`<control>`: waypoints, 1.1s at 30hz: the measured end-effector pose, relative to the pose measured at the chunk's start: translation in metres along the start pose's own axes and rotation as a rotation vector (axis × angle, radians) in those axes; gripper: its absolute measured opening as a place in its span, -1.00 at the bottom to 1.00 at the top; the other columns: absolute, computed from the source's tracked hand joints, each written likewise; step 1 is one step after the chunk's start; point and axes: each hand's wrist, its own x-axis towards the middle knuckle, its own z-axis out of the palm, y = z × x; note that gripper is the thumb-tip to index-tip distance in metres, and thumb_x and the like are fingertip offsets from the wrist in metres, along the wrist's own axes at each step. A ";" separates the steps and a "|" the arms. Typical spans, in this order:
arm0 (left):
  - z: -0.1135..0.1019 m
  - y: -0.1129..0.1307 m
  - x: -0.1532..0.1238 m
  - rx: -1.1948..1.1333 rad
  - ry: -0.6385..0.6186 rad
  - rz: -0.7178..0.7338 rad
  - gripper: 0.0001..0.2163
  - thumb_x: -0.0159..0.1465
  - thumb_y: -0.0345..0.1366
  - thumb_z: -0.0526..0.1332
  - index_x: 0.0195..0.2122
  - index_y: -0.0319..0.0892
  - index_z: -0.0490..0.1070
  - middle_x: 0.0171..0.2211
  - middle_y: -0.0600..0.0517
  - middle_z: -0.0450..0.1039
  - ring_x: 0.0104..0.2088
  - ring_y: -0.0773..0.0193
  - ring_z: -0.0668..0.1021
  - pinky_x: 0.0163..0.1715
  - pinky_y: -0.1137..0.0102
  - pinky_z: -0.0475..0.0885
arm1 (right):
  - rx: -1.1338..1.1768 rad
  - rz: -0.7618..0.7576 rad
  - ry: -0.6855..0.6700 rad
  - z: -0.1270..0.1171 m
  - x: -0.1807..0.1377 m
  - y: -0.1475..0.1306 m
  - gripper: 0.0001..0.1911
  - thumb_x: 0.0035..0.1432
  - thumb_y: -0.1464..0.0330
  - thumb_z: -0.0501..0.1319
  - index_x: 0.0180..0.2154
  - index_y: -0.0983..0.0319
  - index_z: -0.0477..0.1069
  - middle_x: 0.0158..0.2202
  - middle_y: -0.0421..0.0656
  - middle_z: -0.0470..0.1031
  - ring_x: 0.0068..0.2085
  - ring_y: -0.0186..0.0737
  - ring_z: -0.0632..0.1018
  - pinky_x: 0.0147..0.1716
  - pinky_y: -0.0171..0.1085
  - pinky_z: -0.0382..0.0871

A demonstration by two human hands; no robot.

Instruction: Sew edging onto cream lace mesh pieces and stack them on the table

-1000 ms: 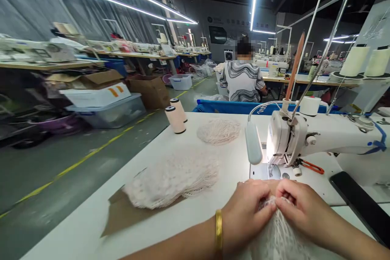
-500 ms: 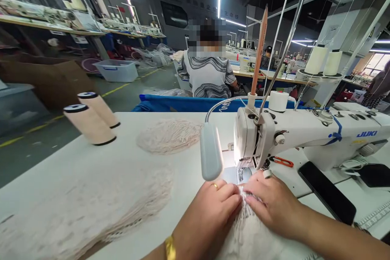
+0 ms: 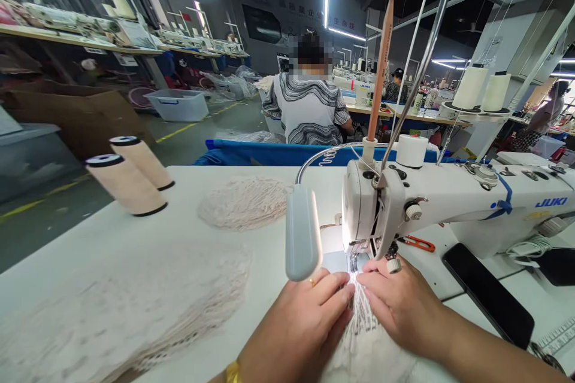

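Observation:
A strip of cream lace fabric runs from below up to the presser foot of a white sewing machine. My left hand pinches the lace from the left, fingertips close to the foot. From the right, my right hand grips the same lace, its fingers just beside the foot and partly behind the machine head. Between the two hands the lace looks gathered. A grey lamp on a bent metal neck hangs above my left hand and lights the spot.
Left on the table lie a large lace pile and a smaller lace pile, with two beige thread cones behind. Right of my hands are an orange thread snipper and a black phone. A person sits ahead.
The view has shifted slightly. My fingertips have drawn a little closer together at the presser foot, and more of the gathered lace shows below them. Both hands keep hold of it.

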 end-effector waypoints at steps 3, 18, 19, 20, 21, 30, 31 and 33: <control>0.001 -0.001 0.002 -0.002 0.008 -0.011 -0.78 0.52 -0.44 0.06 -0.18 -0.12 0.49 -0.17 -0.03 0.65 -0.23 0.05 0.65 -0.26 0.17 0.52 | -0.011 0.030 -0.009 -0.002 0.003 0.001 -0.79 0.33 0.57 0.18 -0.14 0.18 0.52 -0.11 -0.06 0.58 -0.15 -0.03 0.50 -0.15 -0.14 0.41; 0.005 -0.001 0.004 0.036 -0.017 -0.050 -0.80 0.44 -0.49 0.16 -0.12 -0.13 0.57 -0.13 -0.04 0.69 -0.19 -0.01 0.67 -0.21 0.12 0.57 | -0.031 0.038 0.011 -0.002 0.007 0.002 -0.76 0.37 0.54 0.14 -0.12 0.19 0.55 -0.13 -0.06 0.60 -0.15 -0.04 0.50 -0.17 -0.16 0.39; 0.005 -0.001 0.004 0.036 -0.015 -0.051 -0.80 0.44 -0.48 0.16 -0.12 -0.12 0.57 -0.13 -0.04 0.69 -0.19 0.00 0.67 -0.21 0.12 0.56 | -0.039 0.042 0.015 -0.002 0.007 0.002 -0.76 0.37 0.53 0.15 -0.12 0.18 0.55 -0.14 -0.06 0.60 -0.15 -0.04 0.50 -0.18 -0.16 0.39; 0.005 -0.002 0.004 0.036 -0.010 -0.050 -0.80 0.44 -0.48 0.17 -0.12 -0.12 0.57 -0.13 -0.04 0.70 -0.19 0.00 0.66 -0.21 0.13 0.56 | -0.048 0.046 0.018 -0.001 0.007 0.002 -0.76 0.37 0.53 0.15 -0.12 0.18 0.56 -0.15 -0.07 0.60 -0.15 -0.04 0.49 -0.18 -0.16 0.39; 0.006 -0.002 0.004 0.035 -0.006 -0.050 -0.81 0.44 -0.48 0.17 -0.12 -0.12 0.57 -0.12 -0.04 0.70 -0.19 0.00 0.66 -0.21 0.13 0.55 | -0.056 0.052 0.022 -0.001 0.007 0.002 -0.77 0.37 0.52 0.16 -0.12 0.17 0.56 -0.16 -0.07 0.60 -0.15 -0.03 0.50 -0.18 -0.16 0.40; 0.002 -0.011 -0.006 -0.101 -0.069 -0.065 -0.85 0.32 -0.38 0.32 -0.11 -0.05 0.56 0.04 -0.04 0.67 -0.07 -0.04 0.66 -0.08 0.11 0.51 | -0.055 0.042 0.057 -0.008 0.002 0.004 -0.80 0.38 0.52 0.17 -0.12 0.23 0.56 -0.05 0.04 0.62 -0.09 0.04 0.55 -0.14 -0.08 0.48; 0.001 -0.013 -0.011 -0.126 -0.075 -0.054 -0.75 0.25 -0.30 0.42 -0.04 -0.01 0.56 0.11 -0.05 0.65 0.01 -0.10 0.65 -0.02 0.08 0.51 | -0.020 0.020 0.040 -0.012 0.000 0.003 -0.86 0.39 0.48 0.21 -0.12 0.22 0.55 -0.02 0.03 0.63 -0.07 0.05 0.55 -0.10 -0.06 0.48; -0.001 -0.015 -0.020 -0.162 -0.078 -0.039 -0.45 0.07 -0.12 0.56 0.11 0.04 0.53 0.24 -0.09 0.57 0.17 -0.22 0.57 0.11 -0.01 0.47 | 0.082 -0.048 -0.044 -0.021 -0.005 -0.001 -0.83 0.36 0.32 0.38 -0.04 0.19 0.53 0.04 -0.04 0.62 -0.02 0.05 0.56 0.01 -0.03 0.48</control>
